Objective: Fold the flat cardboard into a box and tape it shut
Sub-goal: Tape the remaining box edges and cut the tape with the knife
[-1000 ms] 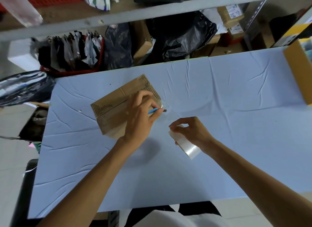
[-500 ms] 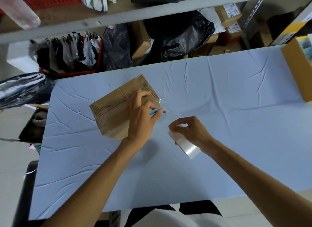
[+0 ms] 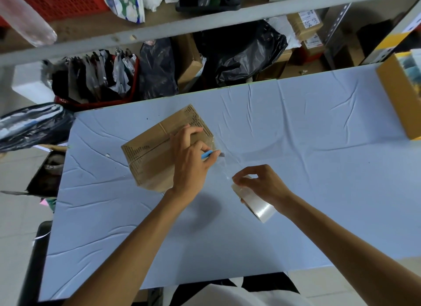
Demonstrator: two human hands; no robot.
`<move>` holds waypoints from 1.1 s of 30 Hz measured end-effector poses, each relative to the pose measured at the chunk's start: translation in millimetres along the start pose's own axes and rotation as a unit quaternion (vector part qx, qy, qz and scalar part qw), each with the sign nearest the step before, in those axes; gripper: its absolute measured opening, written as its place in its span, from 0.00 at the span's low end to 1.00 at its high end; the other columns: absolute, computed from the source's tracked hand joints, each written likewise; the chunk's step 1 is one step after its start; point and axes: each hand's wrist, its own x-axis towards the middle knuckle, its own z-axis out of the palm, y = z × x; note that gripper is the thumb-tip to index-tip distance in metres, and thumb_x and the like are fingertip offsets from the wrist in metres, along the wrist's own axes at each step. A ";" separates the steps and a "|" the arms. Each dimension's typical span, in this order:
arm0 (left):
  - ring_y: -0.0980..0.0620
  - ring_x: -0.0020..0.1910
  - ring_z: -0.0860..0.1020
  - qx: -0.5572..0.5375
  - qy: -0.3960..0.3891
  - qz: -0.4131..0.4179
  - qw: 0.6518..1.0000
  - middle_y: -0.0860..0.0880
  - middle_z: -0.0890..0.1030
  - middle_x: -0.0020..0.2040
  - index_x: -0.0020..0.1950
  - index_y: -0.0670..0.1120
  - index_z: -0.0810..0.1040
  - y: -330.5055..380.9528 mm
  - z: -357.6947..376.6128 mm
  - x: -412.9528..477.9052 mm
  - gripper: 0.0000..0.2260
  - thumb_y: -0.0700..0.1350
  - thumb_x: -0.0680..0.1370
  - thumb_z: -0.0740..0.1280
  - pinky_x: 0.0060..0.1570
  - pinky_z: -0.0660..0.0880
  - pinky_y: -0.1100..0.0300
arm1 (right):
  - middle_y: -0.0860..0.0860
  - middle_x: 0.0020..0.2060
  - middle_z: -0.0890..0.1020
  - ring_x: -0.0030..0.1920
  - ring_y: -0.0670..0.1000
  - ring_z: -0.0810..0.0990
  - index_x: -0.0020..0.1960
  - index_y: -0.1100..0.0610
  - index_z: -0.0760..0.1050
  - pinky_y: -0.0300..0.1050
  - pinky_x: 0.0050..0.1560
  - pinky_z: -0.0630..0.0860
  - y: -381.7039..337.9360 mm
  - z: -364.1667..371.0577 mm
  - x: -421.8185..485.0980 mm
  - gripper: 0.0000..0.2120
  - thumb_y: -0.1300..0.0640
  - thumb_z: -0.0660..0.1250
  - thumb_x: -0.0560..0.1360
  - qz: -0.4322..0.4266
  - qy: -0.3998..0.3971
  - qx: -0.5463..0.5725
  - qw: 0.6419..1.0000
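The folded box (image 3: 150, 160) sits on the table (image 3: 296, 146), left of centre. The left hand (image 3: 191, 162) rests on it and grips a blue cutter (image 3: 208, 155), while the right hand (image 3: 262, 185) grasps the tape roll (image 3: 257, 203) with a clear strip (image 3: 224, 169) stretched from the box. Judged step: severing the tape, which calls for the blade to cross the strip close to the box edge.

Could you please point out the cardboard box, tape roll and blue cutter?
cardboard box (image 3: 148, 160): head view, top face.
tape roll (image 3: 259, 206): head view, outer winding.
blue cutter (image 3: 206, 155): head view, blue handle.
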 end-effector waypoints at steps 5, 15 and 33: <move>0.43 0.62 0.71 -0.019 0.007 0.001 1.000 0.44 0.74 0.61 0.33 0.41 0.76 3.4 0.1 -3.3 0.12 0.45 0.71 0.74 0.59 0.70 0.43 | 0.50 0.37 0.85 0.29 0.55 0.84 0.40 0.51 0.84 0.38 0.31 0.76 -1.0 -2.4 -4.3 0.05 0.58 0.71 0.73 0.007 -0.007 0.002 1.000; 0.44 0.67 0.67 0.004 -0.028 0.019 0.999 0.47 0.73 0.62 0.31 0.42 0.74 -3.0 6.8 0.6 0.13 0.43 0.68 0.77 0.62 0.69 0.42 | 0.52 0.41 0.85 0.29 0.55 0.84 0.42 0.52 0.84 0.42 0.33 0.80 -10.3 1.5 -8.9 0.03 0.56 0.71 0.73 -0.003 -0.005 -0.021 1.000; 0.42 0.71 0.63 0.027 -0.063 0.070 0.995 0.46 0.75 0.62 0.30 0.41 0.77 -10.2 -13.1 14.0 0.11 0.42 0.67 0.77 0.65 0.63 0.40 | 0.48 0.39 0.85 0.33 0.52 0.85 0.39 0.47 0.81 0.47 0.48 0.79 16.2 -32.2 -10.7 0.06 0.54 0.69 0.74 0.060 -0.005 -0.140 0.988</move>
